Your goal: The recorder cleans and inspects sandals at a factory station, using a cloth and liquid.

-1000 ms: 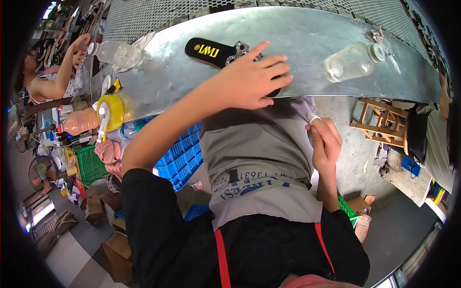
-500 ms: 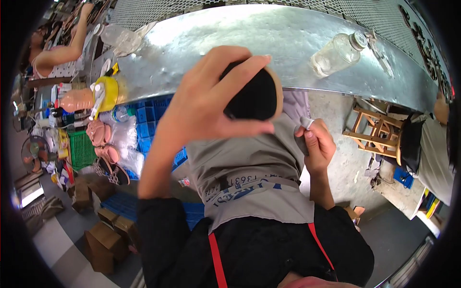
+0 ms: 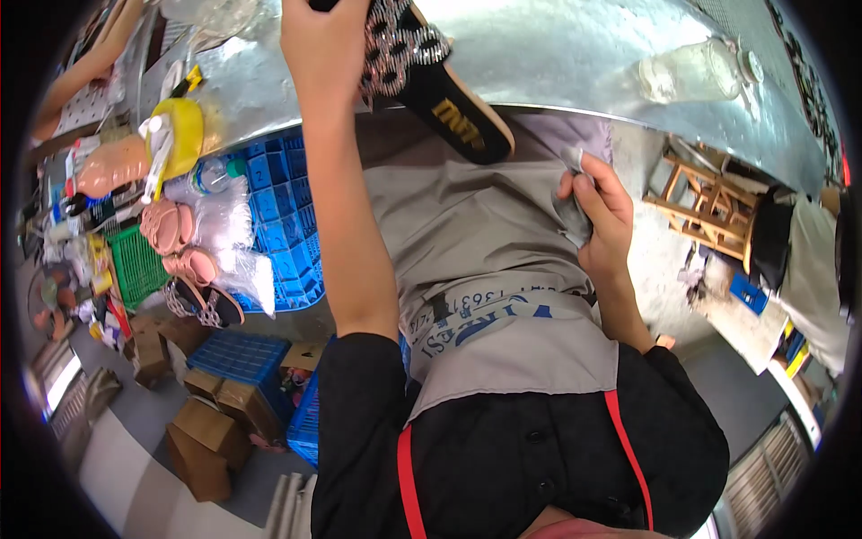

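Observation:
In my left hand (image 3: 325, 56), at the top edge of the view, is a black slide sandal (image 3: 453, 112) with glittering, stone-set straps. Its insole faces up, and one rounded end points toward my lap. Part of the sandal and my left fingertips lie beyond the edge or behind the hand. My right hand (image 3: 603, 205) pinches a crumpled grey cloth (image 3: 571, 208) beside my grey apron (image 3: 485, 216), with one wrapped tip sticking up by the thumb and forefinger.
Ahead runs a metal workbench (image 3: 557, 54) bearing a clear jar (image 3: 691, 74) on the right and a yellow tape roll (image 3: 187, 135) at left. Blue crates (image 3: 280, 225), pink sandals (image 3: 167, 226) and cardboard boxes (image 3: 206, 440) stand to the left. A wooden stool (image 3: 705, 202) is at right. Another person's arm (image 3: 90, 67) shows far left.
My left hand has moved up and away with the sandal, which has turned so its straps and insole show. My right hand still holds the cloth. The whole view has shifted.

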`<state>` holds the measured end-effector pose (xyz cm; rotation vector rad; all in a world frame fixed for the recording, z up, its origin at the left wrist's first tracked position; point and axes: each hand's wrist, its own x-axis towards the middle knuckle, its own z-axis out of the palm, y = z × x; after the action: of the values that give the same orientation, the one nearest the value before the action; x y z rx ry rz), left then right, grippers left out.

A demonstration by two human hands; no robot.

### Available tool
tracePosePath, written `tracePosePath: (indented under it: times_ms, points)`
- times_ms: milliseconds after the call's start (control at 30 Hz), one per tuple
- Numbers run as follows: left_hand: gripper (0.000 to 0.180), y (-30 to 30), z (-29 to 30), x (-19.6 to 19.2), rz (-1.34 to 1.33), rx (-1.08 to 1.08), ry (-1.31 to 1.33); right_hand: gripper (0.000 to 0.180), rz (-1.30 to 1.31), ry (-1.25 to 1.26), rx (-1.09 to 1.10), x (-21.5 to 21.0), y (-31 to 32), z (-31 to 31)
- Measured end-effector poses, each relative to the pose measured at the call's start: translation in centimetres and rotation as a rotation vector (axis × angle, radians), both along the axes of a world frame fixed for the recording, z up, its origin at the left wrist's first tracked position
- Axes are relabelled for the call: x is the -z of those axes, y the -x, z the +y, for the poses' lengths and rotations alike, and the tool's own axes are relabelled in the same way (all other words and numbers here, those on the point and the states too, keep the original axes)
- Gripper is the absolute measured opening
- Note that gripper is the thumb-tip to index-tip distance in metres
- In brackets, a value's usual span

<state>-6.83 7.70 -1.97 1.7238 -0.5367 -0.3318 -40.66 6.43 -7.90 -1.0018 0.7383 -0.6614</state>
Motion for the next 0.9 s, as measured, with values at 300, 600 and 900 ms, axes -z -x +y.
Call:
tracePosePath:
  times_ms: [300, 600, 900]
  points:
    - [0.044, 0.1, -3.2, 0.9, -0.028, 0.036, -0.295, 0.024, 0.183, -0.120, 0.067, -0.7, -3.6, 3.4]
    - [0.049, -2.6, -3.3, 3.9, -0.460, 0.007, -0.392, 0.020, 0.453, 0.411, 0.066, -4.1, -7.3, -1.1]
    - [0.029, -0.1, 4.5, 2.9, 0.265, -0.060, 0.284, 0.045, 0.648, 1.308, 0.113, -6.8, -6.2, -3.5]
